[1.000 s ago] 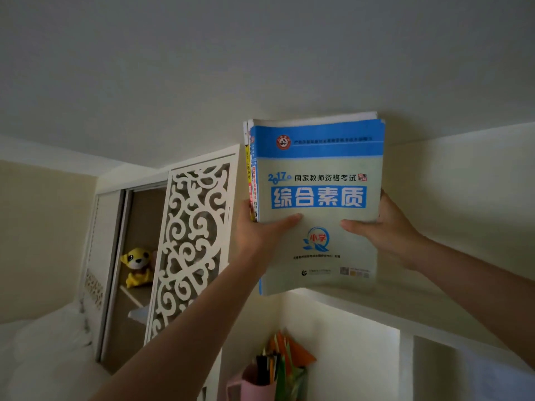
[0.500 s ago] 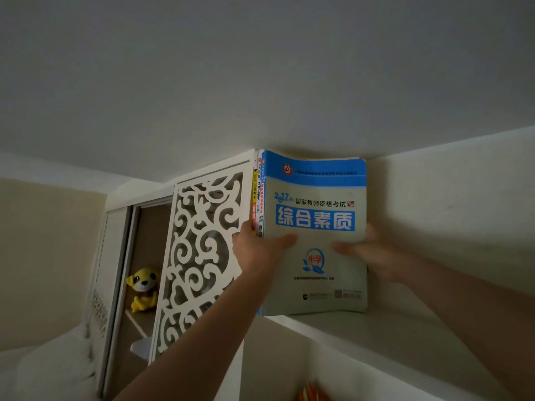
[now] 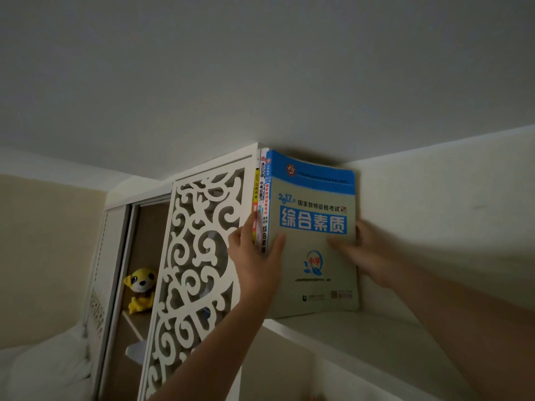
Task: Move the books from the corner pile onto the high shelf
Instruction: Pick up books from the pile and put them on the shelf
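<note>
A stack of three books [image 3: 314, 235] stands upright on the high white shelf [image 3: 362, 334], tucked into the left corner just under the ceiling. The front book has a blue and grey-green cover; two more spines [image 3: 259, 192] show at its left. My left hand [image 3: 254, 264] grips the spine side, thumb on the front cover. My right hand [image 3: 367, 253] holds the right edge, thumb on the cover and fingers hidden behind. The corner pile is out of view.
A white carved lattice panel [image 3: 199, 256] borders the shelf on the left. Behind it an open cupboard holds a yellow plush toy [image 3: 140, 289]. The ceiling [image 3: 260, 68] sits right above the books. White bedding [image 3: 43, 369] lies at the lower left.
Both hands have carried the books up and back from in front of the shelf edge; the books now stand on the shelf, deep in the corner.
</note>
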### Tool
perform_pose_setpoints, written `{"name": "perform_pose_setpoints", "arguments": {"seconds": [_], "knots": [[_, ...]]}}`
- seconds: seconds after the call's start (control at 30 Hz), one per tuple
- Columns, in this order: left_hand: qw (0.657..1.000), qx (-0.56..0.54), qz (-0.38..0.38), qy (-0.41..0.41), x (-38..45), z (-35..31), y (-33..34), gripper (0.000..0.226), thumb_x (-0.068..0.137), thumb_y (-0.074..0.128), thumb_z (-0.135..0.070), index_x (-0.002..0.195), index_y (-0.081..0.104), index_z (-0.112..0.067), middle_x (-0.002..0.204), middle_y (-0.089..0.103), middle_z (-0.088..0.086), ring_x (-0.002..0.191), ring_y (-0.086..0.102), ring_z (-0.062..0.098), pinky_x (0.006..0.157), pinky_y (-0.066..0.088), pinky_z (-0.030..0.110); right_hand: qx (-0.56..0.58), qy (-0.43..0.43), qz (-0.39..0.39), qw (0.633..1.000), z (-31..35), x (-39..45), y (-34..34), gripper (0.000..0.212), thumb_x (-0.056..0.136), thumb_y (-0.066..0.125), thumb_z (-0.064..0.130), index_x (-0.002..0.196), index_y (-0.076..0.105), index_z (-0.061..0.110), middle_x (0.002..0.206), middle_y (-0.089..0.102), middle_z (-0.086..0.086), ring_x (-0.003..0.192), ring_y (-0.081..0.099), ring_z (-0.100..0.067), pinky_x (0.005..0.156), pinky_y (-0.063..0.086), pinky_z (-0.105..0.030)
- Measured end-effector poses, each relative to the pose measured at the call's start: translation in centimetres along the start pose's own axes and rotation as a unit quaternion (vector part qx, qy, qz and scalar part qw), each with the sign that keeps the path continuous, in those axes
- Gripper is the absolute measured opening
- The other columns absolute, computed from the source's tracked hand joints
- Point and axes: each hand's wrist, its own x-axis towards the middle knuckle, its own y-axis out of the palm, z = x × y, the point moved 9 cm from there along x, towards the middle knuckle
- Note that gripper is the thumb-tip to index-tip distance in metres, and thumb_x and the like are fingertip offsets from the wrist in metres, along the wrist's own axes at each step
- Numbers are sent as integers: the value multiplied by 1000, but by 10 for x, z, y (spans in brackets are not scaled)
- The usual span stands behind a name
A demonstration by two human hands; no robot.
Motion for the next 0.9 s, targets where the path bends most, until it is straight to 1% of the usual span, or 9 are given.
{"name": "perform_pose_setpoints", "arguments": {"seconds": [0.07, 0.17, 0.23, 0.37, 0.5, 0.63, 0.77, 0.83, 0.9], "knots": [[998, 6, 51, 35, -7, 3, 2, 57, 94, 56, -31, 144, 29, -36, 133, 26, -12, 128, 36, 15, 98, 50, 40, -111, -16, -75, 991, 13, -1, -1, 39, 88, 61, 48, 120, 55, 26, 107, 67, 2, 93, 66, -19, 78, 56, -40], [993, 34, 107, 41, -17, 13, 6, 55, 99, 46, -29, 149, 22, -32, 144, 19, -12, 135, 28, 19, 106, 42, 47, -232, 24, -189, 954, 25, -4, -6, 46, 99, 42, 44, 129, 48, 10, 117, 60, -11, 98, 60, -29, 75, 50, -35], [993, 29, 108, 42, -15, 15, 5, 54, 100, 44, -29, 148, 22, -34, 143, 22, -14, 136, 27, 20, 106, 42, 49, -290, 25, -212, 933, 30, -9, -4, 43, 99, 44, 42, 128, 45, 10, 119, 55, -14, 98, 56, -28, 70, 43, -30], [994, 10, 98, 54, -14, 13, 5, 52, 100, 45, -27, 141, 24, -51, 142, 23, -13, 135, 29, 21, 103, 46, 47, -353, 0, -237, 905, 25, -5, 3, 60, 90, 58, 47, 140, 32, 28, 123, 47, -16, 106, 52, -32, 85, 50, -43], [993, 8, 102, 55, -15, 14, 7, 55, 100, 42, -32, 141, 17, -59, 144, 21, -17, 135, 30, 21, 102, 45, 49, -274, -21, -157, 949, 13, 0, 21, 39, 96, 43, 49, 133, 41, 37, 119, 58, -11, 99, 58, -30, 89, 52, -44], [988, 108, 99, 55, -15, 10, 13, 55, 103, 30, -30, 143, 2, -56, 155, 6, -9, 137, 11, 22, 111, 16, 38, -222, 32, -14, 974, 11, -17, 55, 79, 87, 40, 71, 151, 5, 41, 158, 21, -5, 139, 33, -31, 112, 32, -44], [974, 176, 134, 52, -14, 2, 18, 53, 104, 23, -33, 143, -8, -51, 159, -7, 0, 144, -3, 25, 114, 8, 42, -229, 49, 24, 972, 30, -35, 78, 97, 72, 38, 87, 147, -10, 50, 162, -7, -6, 147, 11, -35, 116, 22, -55], [979, 91, 181, 27, -14, 9, 12, 53, 104, 29, -34, 145, 1, -52, 157, -3, -12, 144, 3, 24, 117, 18, 45, -226, 26, 25, 974, 41, -41, 88, 100, 68, 42, 89, 144, -12, 54, 161, -12, -6, 147, 7, -37, 115, 22, -58], [976, 4, 212, 42, -21, 14, -4, 56, 101, 44, -23, 147, 20, -43, 149, 13, -18, 140, 24, 16, 104, 44, 31, -242, -29, 32, 969, 56, -44, 101, 107, 62, 50, 89, 142, -14, 58, 160, -15, -5, 148, 2, -36, 115, 21, -59]]}}
